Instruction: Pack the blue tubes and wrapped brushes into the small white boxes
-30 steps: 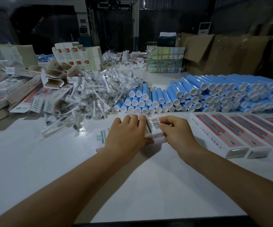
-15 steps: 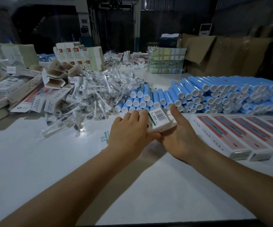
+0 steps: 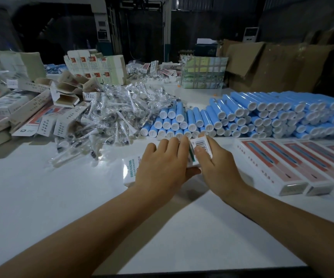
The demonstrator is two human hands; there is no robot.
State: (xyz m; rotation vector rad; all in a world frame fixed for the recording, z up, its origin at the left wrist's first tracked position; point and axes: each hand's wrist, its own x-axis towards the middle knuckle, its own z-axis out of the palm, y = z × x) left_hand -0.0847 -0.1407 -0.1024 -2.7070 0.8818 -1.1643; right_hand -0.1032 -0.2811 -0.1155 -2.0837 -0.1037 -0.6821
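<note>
My left hand (image 3: 162, 167) and right hand (image 3: 215, 167) both gripped one small white box (image 3: 200, 146), fingers curled round it, low over the white table (image 3: 61, 197). Beyond lay the wrapped brushes (image 3: 110, 117), then the stacked blue tubes (image 3: 262, 117).

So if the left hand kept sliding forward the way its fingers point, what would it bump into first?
Probably the stack of blue tubes. The left hand holds the small white box with its fingers pointing up the table, and the tubes' white caps sit just past the fingertips. Depth is hard to judge.
</note>
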